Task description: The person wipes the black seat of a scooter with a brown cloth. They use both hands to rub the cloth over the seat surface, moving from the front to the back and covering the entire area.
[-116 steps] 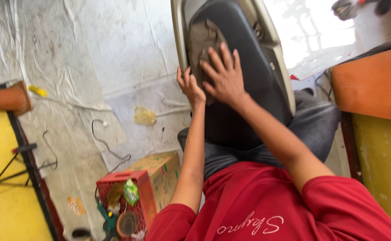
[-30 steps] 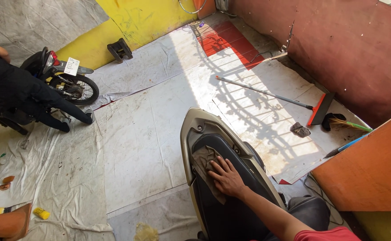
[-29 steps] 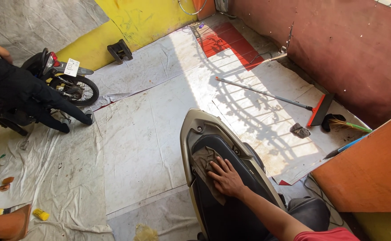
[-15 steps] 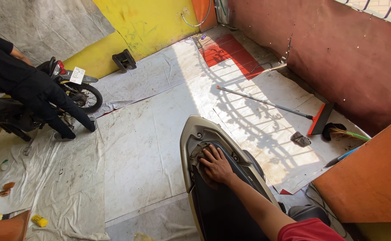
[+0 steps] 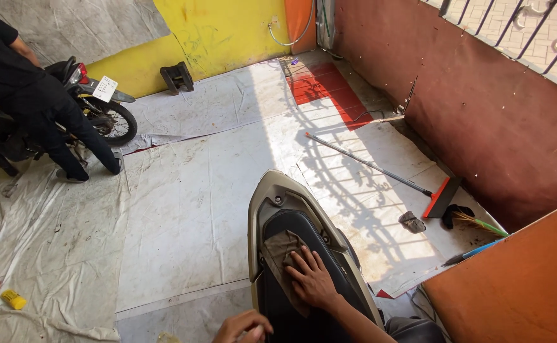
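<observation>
I see my right hand (image 5: pixel 313 279) lying flat, fingers spread, pressing a crumpled grey-brown cloth rag (image 5: pixel 283 254) onto the smooth black moulded panel (image 5: pixel 304 254) with a matte tan rim. My left hand (image 5: pixel 243 327) hangs loosely curled and empty at the panel's near edge, above the wrinkled white floor sheeting (image 5: pixel 189 197).

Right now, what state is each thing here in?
Right hand: flat, pressing the cloth.
Cloth: crumpled, spread on the seat.
Scooter seat: dark, closed.
Left hand: loosely curled at the frame's bottom edge, holding nothing visible.
Squeegee: lying flat on the floor sheet.
Motorcycle: upright, a person in black beside it.
Yellow sponge: lying on the sheet.
</observation>
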